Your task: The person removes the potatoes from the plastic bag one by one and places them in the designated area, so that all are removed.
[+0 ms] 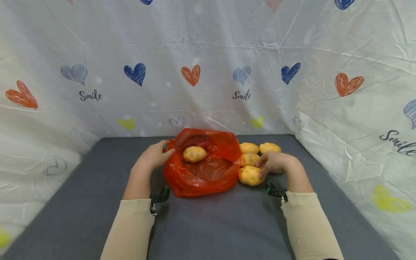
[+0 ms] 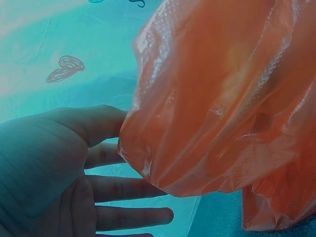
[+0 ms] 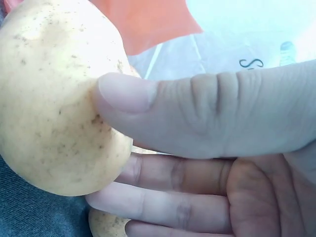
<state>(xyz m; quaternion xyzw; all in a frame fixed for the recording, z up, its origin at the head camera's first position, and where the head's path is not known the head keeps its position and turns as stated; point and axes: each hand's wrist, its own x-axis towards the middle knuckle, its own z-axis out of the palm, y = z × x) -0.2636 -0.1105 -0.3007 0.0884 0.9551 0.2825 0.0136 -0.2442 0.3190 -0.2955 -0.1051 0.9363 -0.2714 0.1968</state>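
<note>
A red plastic bag (image 1: 201, 186) sits with its mouth spread on the dark table, and one potato (image 1: 194, 154) is inside. At the bag's left rim, my left hand (image 1: 155, 155) pinches the plastic between thumb and index finger; the left wrist view shows the other fingers extended. My right hand (image 1: 276, 162) grips the nearest potato (image 3: 59, 98) beside the bag's right side, thumb on its surface and fingertips against its far lower side. Other potatoes (image 1: 249, 160) lie just behind it, partly covered by that hand.
The dark table (image 1: 208, 227) runs back to a white curtain (image 1: 214, 54) printed with hearts and words, which also hangs along both sides. Each wrist carries a black camera mount (image 1: 161, 195). A farther potato (image 1: 269, 147) lies at the back right.
</note>
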